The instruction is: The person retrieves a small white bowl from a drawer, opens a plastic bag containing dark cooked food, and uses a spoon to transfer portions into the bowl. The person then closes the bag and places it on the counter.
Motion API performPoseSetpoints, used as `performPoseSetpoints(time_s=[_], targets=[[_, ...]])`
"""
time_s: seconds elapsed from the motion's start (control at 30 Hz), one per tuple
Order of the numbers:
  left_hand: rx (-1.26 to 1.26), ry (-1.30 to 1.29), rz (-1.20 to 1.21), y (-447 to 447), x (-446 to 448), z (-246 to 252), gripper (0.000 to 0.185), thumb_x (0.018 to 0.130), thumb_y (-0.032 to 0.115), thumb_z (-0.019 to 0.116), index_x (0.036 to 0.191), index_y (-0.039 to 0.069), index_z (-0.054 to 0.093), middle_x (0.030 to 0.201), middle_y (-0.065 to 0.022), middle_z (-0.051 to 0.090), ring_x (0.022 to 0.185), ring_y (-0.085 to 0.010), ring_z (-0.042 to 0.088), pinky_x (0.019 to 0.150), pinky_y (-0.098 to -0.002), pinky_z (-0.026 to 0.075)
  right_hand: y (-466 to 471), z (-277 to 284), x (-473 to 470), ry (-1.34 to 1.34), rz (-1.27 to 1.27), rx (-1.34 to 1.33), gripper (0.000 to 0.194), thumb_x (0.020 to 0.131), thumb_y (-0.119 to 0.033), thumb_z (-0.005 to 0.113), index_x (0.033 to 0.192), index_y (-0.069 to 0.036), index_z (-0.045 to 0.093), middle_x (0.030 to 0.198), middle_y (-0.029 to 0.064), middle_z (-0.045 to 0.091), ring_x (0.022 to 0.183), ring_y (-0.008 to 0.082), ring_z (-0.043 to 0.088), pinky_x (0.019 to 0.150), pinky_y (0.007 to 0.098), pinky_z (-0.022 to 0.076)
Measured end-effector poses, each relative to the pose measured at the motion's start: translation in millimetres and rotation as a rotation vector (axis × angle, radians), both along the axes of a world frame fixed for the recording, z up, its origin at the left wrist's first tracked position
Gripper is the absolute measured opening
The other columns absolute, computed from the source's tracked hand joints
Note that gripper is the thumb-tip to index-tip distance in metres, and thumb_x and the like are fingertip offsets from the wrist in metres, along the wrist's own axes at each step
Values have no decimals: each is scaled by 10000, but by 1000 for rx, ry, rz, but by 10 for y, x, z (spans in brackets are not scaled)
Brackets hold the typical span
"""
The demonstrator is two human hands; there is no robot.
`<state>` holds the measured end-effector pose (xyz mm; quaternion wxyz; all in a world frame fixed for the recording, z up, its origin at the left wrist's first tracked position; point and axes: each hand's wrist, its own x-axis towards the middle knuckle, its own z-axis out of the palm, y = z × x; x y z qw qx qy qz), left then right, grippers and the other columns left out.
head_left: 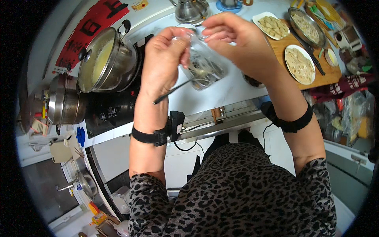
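My left hand (167,53) pinches the gathered top of a clear plastic bag (207,66) with dark contents. The bag hangs over the white countertop. Right of the bag's top is my right hand (234,41), blurred, with its fingers curled and apart and nothing visible in them. A spoon's dark handle (173,91) slants out below my left hand, near the wrist. Its other end meets the bag, and I cannot tell whether it lies inside or behind it. Behind the hands, a white bowl (186,27) is partly hidden.
A lidded steel pot (103,62) with yellowish contents stands on the black cooktop (115,112) at left. On the right, a wooden board (322,78) bears a plate of sliced food (299,63) and a knife (311,54). A steel kettle (191,11) stands at the back.
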<state>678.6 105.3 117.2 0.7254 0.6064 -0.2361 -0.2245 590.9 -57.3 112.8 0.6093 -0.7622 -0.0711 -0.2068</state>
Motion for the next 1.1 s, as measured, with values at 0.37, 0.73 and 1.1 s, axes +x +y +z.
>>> performPoseSetpoints(time_s=[0.37,0.73,1.1], targets=[[80,152,94,133,-375,459,116,860,46,538,921,-17,613,619,27,379,479,-51,281,430,-208,225,-322,-1308,-2220,435,-395,465,201,866,-11,591,1058,-4,532,856,70,622,755,146,627,653,266,534],[73,186,16,-69,-1701,379,193,829,-3,481,990,-31,582,617,5,412,469,-68,296,432,-215,239,-51,-2110,-4678,683,-780,741,187,836,-37,589,1016,-17,541,785,87,626,636,159,609,587,264,483],[-15,384,-543,-1096,-3014,172,251,842,-17,483,1076,-47,568,659,-4,450,519,-85,376,485,-224,310,-130,-1589,-5017,535,-793,218,432,785,-155,707,1148,-16,519,959,107,600,857,188,610,762,317,506]])
